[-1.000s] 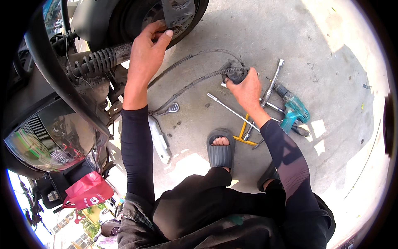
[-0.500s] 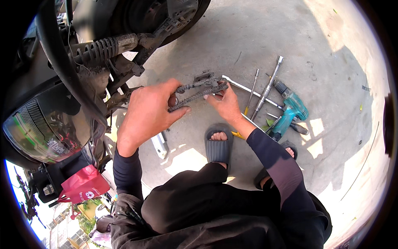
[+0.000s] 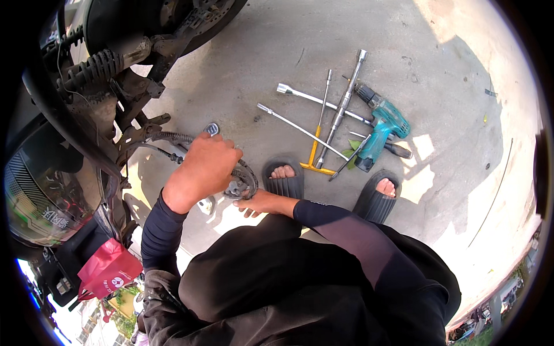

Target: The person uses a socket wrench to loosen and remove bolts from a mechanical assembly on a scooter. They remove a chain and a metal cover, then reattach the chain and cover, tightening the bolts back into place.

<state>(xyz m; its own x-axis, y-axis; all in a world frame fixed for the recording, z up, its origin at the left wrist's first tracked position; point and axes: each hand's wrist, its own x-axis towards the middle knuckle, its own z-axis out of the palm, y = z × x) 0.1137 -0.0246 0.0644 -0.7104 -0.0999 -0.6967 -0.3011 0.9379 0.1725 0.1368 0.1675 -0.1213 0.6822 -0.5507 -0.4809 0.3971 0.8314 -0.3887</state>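
My left hand [image 3: 202, 167] is closed round the dirty ribbed cables [image 3: 170, 138], which run from the vehicle and loop beside a dark metal caliper-like part [image 3: 236, 187]. Just below it, my right hand [image 3: 257, 203] holds that part with thumb and forefinger, its other fingers hanging loosely. The looped cable partly hides the grip, and my left hand covers some of the cable. A ratchet head [image 3: 212, 128] lies on the ground just beyond my left hand. A white object [image 3: 206, 206] shows partly behind my hands.
The motorbike's wheel [image 3: 210, 29], shock absorber [image 3: 98, 66], helmet [image 3: 34, 196] and red bag [image 3: 104, 268] fill the left. Ahead lie metal wrenches [image 3: 346, 101], a yellow T-handle wrench [image 3: 316, 147], a teal drill [image 3: 381, 138] and a screwdriver [image 3: 398, 150], beyond my sandalled feet [image 3: 283, 179].
Both hands have come down and closer to my body with the cables and part, my left leaving the wheel and my right moving leftward. My view has shifted, showing both feet.
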